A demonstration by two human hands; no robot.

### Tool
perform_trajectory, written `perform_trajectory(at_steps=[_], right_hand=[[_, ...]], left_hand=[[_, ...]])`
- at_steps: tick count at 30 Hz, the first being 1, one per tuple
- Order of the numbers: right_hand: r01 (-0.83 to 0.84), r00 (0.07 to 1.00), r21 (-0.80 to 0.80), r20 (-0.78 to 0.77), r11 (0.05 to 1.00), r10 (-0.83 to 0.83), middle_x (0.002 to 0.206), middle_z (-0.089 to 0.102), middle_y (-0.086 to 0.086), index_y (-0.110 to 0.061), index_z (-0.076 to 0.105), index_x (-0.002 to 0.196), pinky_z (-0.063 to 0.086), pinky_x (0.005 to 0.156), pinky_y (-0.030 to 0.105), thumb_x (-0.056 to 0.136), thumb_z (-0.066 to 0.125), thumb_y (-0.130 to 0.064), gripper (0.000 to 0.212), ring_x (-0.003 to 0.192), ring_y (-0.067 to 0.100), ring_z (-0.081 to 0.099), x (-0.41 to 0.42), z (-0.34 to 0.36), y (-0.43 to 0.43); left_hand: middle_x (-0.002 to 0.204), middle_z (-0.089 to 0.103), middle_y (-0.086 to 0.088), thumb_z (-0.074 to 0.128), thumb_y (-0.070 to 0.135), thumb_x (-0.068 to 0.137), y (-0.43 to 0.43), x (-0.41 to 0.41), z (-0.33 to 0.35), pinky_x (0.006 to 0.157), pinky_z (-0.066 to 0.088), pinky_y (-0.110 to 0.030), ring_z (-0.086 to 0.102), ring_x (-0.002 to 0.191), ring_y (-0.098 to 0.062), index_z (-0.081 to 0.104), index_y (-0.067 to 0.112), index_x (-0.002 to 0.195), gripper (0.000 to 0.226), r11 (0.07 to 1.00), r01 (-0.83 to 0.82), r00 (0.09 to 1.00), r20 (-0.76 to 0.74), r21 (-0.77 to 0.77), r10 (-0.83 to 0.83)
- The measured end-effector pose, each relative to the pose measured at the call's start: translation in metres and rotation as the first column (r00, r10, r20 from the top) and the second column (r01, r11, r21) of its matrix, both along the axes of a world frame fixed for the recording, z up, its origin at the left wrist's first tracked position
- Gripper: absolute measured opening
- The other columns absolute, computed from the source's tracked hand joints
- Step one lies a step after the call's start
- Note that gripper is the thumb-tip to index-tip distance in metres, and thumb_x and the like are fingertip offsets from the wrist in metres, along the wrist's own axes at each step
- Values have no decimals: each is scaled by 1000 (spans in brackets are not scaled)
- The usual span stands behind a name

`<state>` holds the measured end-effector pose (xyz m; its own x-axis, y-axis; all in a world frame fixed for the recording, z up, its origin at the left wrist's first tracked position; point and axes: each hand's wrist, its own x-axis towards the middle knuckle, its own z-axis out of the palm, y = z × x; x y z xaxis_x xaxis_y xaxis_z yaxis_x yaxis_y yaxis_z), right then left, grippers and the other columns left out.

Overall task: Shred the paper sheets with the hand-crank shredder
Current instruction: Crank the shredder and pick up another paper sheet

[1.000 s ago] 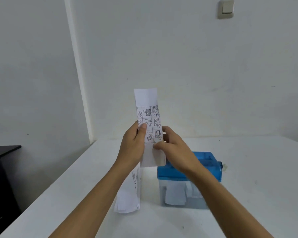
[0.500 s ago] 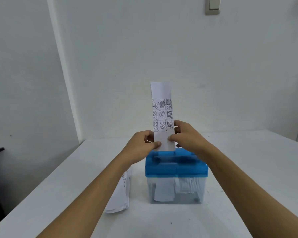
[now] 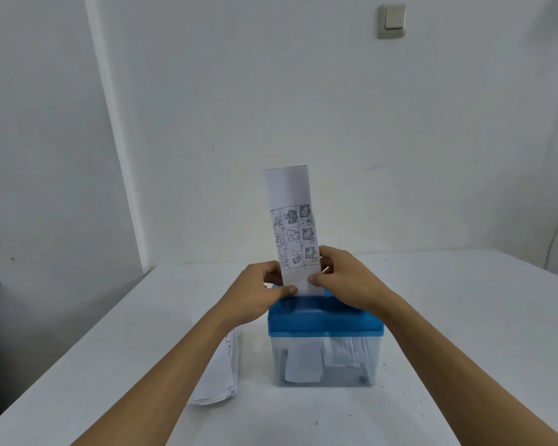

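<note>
So the person has a folded paper strip (image 3: 292,233) standing upright over the blue-lidded shredder (image 3: 324,320), with its bottom edge right at the feed slot on top. I can't tell whether the edge is actually in the slot yet, because the hands cover that spot.

The left hand (image 3: 258,294) pinches the strip's lower left edge and the right hand (image 3: 345,278) pinches the lower right. On both, the fingers (image 3: 316,278) are curled in close on the paper with the thumbs in front.

As for progress, I'd say it's partway. The clear bin (image 3: 326,365) under the lid already holds a pile of thin shreds plus one bigger white piece, so some paper has clearly gone through. This strip hasn't been cut at all as far as I can see, since the whole printed grid is above the lid.

There's also a stack of sheets (image 3: 218,371) lying on the table (image 3: 464,317) just left of the shredder, partly hidden by the left forearm, so plenty is left to do.

One hand will have to go to the crank next. I can't see the crank from this angle, though.
</note>
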<state>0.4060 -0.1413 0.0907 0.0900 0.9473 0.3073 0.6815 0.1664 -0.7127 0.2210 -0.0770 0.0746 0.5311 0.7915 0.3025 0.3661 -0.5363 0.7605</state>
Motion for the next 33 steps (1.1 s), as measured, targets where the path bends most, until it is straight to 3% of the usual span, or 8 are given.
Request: perform_trajectory(at_steps=[5, 10, 14, 17, 22, 26, 29, 33], right_hand=[[-76, 997, -47, 0, 996, 76, 119, 68, -12, -26, 61, 125, 53, 94, 28, 90, 63, -10, 39, 107, 11, 64, 3, 2, -1], [-48, 997, -27, 64, 998, 50, 96, 60, -29, -47, 54, 104, 50, 73, 17, 90, 65, -13, 38, 91, -1, 61, 3, 4, 2], [-31, 998, 2, 59, 1000, 31, 110, 68, -17, -31, 63, 124, 53, 84, 21, 90, 65, -14, 38, 96, 6, 64, 5, -1, 3], [-35, 997, 0, 61, 999, 35, 113, 71, -14, -30, 65, 125, 55, 91, 27, 90, 65, -14, 38, 96, 7, 65, 5, -3, 3], [-25, 998, 43, 53, 999, 23, 110, 70, -14, -27, 65, 127, 54, 81, 20, 91, 64, -14, 38, 91, 7, 65, 5, -3, 2], [21, 999, 107, 25, 994, -24, 112, 68, -13, -27, 63, 129, 49, 65, 12, 96, 62, -18, 34, 91, 8, 64, 2, -5, 0], [34, 999, 101, 33, 994, -38, 122, 66, -8, -24, 60, 132, 50, 71, 13, 98, 61, -20, 35, 97, 15, 62, 0, -6, 1], [20, 998, 61, 57, 998, -24, 127, 65, -5, -23, 57, 136, 49, 75, 15, 97, 62, -21, 39, 98, 16, 61, 1, -8, 1]], left_hand=[[102, 67, 24, 73, 25, 91, 2, -1, 5, 73, 45, -8, 63, 95, 6, 61, 39, 112, 28, 1000, 10, 997, -79, -13, -11], [103, 71, 17, 70, 27, 92, 5, 3, 8, 78, 48, -10, 65, 96, -1, 70, 26, 113, 20, 999, 3, 997, -80, -34, -5], [114, 66, 12, 67, 29, 95, 4, 6, 3, 85, 44, -18, 60, 103, -4, 68, 27, 115, 21, 1000, -18, 992, -126, 15, 20], [122, 61, 8, 65, 29, 96, 5, 8, 1, 92, 42, -22, 57, 110, -8, 65, 27, 113, 18, 1000, -27, 991, -132, 16, 29], [132, 57, 8, 60, 31, 99, 0, 11, -1, 98, 43, -25, 54, 117, -11, 57, 25, 135, 37, 1000, -20, 992, -122, 4, 21], [131, 62, 6, 59, 32, 100, 1, 12, -3, 92, 45, -22, 56, 114, -9, 55, 26, 137, 38, 999, -46, 998, -50, 15, 47], [128, 63, 8, 61, 32, 98, 2, 10, -1, 87, 43, -18, 58, 111, -8, 57, 26, 134, 36, 998, -54, 997, -45, 25, 55], [127, 64, 7, 62, 31, 98, 0, 9, -2, 94, 46, -23, 59, 115, -14, 59, 21, 132, 35, 999, -51, 996, -78, -1, 51]])
